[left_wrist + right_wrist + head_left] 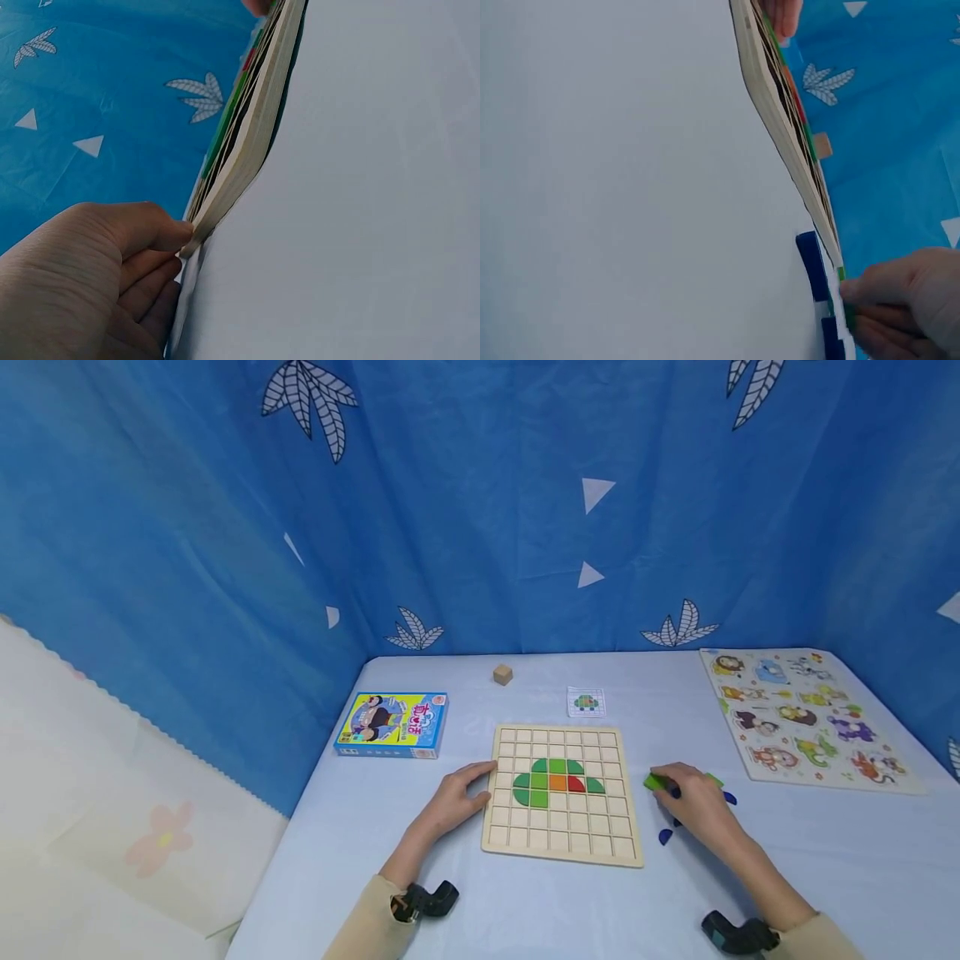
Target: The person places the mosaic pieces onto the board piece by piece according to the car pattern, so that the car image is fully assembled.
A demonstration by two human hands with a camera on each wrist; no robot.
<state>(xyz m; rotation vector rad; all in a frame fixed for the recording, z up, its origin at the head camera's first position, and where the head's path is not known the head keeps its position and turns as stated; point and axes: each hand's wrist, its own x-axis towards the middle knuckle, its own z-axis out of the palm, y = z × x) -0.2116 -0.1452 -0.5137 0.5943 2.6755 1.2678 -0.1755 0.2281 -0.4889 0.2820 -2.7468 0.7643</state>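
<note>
A wooden grid board (555,847) lies on the table, with green, orange and red pieces set in its middle cells. My left hand (453,802) rests against the board's left edge, thumb and fingers spread along it. In the left wrist view, the thumb (169,231) touches the board's edge. Right of the board, my right hand (696,800) pinches a green square tile (654,782) between thumb and fingers. Dark blue pieces (665,837) and another green piece (714,779) lie around that hand, partly hidden under it. In the right wrist view the green tile (849,313) shows beside the thumb.
Behind the board lies a small card (586,702) with a green grid picture. A wooden cube (502,674) sits at the back. At left is a blue and yellow box (392,725); at far right, an animal puzzle board (810,718). Blue curtain (487,527) hangs behind the table.
</note>
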